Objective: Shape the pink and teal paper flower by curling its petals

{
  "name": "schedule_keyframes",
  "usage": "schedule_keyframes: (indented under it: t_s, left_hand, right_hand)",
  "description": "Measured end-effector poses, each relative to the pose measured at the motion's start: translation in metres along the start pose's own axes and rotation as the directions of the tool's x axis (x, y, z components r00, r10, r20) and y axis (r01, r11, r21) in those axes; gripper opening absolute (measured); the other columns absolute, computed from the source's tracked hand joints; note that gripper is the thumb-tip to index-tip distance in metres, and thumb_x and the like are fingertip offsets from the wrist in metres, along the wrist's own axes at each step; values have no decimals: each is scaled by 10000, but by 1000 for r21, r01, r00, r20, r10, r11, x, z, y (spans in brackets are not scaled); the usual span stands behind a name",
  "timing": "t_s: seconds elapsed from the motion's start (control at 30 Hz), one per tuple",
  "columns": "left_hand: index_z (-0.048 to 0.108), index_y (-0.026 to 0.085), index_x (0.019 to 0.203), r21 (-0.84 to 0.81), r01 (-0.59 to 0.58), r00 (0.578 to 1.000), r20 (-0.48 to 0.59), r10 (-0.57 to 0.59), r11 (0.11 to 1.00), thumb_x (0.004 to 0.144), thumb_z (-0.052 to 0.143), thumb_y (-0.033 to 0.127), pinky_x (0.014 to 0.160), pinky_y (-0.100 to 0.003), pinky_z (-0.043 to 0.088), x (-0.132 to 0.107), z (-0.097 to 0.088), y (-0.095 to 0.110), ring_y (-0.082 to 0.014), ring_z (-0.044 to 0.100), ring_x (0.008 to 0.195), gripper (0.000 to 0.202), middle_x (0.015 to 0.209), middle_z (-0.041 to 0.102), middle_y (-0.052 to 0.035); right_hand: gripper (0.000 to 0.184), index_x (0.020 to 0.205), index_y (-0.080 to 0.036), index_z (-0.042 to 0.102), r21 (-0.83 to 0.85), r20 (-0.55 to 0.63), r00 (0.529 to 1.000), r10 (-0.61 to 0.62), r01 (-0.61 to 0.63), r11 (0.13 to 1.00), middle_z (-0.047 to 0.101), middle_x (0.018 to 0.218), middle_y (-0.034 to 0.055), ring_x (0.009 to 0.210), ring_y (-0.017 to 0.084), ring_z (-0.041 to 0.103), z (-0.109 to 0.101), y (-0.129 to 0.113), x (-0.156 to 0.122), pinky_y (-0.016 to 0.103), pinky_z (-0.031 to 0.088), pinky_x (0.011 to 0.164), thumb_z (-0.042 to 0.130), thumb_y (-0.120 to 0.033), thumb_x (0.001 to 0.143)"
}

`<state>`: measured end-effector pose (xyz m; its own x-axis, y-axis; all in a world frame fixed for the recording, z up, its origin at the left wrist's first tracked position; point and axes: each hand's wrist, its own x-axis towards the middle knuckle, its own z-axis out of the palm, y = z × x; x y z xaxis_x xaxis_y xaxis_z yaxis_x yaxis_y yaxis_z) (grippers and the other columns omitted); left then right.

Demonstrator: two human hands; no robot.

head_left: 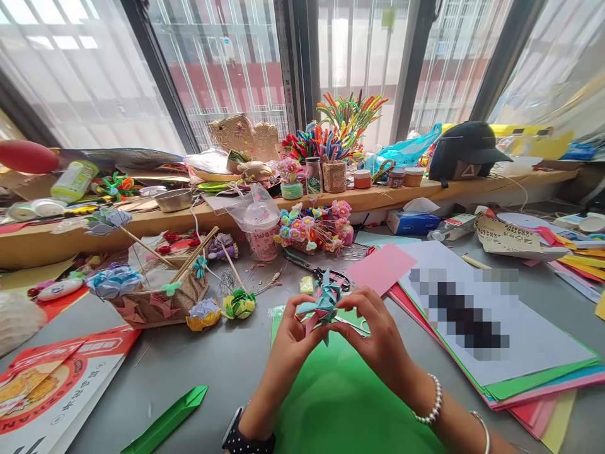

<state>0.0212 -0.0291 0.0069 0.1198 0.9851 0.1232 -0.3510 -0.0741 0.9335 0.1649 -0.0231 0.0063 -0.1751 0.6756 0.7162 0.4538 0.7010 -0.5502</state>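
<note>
My left hand [293, 340] and my right hand [378, 337] meet over a green paper sheet [340, 397] near the table's front. Both pinch a small folded paper piece [324, 302], teal with pink parts, held just above the sheet. The fingers of each hand are closed on it from either side. A dark watch sits on my left wrist, and bead bracelets on my right wrist.
Black scissors [331, 275] lie just beyond the hands. A stack of coloured sheets [496, 353] lies to the right, a pink sheet [380, 268] beside it. Paper flowers in a basket [155, 296] stand at left. A folded green strip [165, 421] lies front left. The window ledge [425, 189] is crowded.
</note>
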Motion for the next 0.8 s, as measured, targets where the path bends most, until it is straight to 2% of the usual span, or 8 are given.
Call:
schedule_keyframes:
  t_s: [0.23,0.4,0.5,0.57,0.63,0.8]
  left_hand:
    - [445,237,872,28,4,1000,25,-4,1000,662,693,214,523,-186,382,-2,1,1,-81,521,544,325,666,640,53]
    - [464,232,868,-71,41,999,-16,-42,997,604,729,185,692,-249,427,-1,-2,6,-151,633,729,376,743,666,33]
    - [473,240,884,-135,50,999,-13,-52,990,595,737,188,756,-267,422,-1,-4,8,-151,640,757,395,775,665,40]
    - [476,245,890,-153,58,998,-5,-59,987,599,736,193,760,-264,421,-2,-4,9,-142,638,748,394,776,663,45]
    - [482,247,890,-160,68,998,10,-67,985,600,736,199,761,-261,422,-2,-3,9,-135,634,734,389,767,660,48]
    - [492,243,874,-161,78,997,21,-75,984,602,732,173,748,-249,428,-3,-4,10,-135,632,746,370,747,665,44]
  right_hand:
    - [34,768,-169,565,-13,-81,996,-40,39,999,519,739,24,718,160,491,-3,-2,0,287,434,628,586,-153,790]
    - [203,689,-184,580,-57,-161,987,26,-36,998,555,729,32,731,177,508,-16,3,6,330,424,657,478,-227,859]
    - [90,851,-195,611,-55,-108,992,63,-69,996,596,854,52,832,196,539,-18,6,9,340,453,705,533,-234,827]
    - [135,936,-203,602,-1,-48,996,74,-75,997,611,908,56,850,189,564,-17,7,10,317,483,697,567,-220,806]
    - [122,923,-206,609,39,-34,997,68,-67,997,630,871,49,803,176,593,-15,6,9,296,501,673,554,-199,814]
    - [111,852,-197,629,42,-89,996,-7,10,999,641,776,41,736,166,613,-13,0,7,284,515,653,541,-143,811]
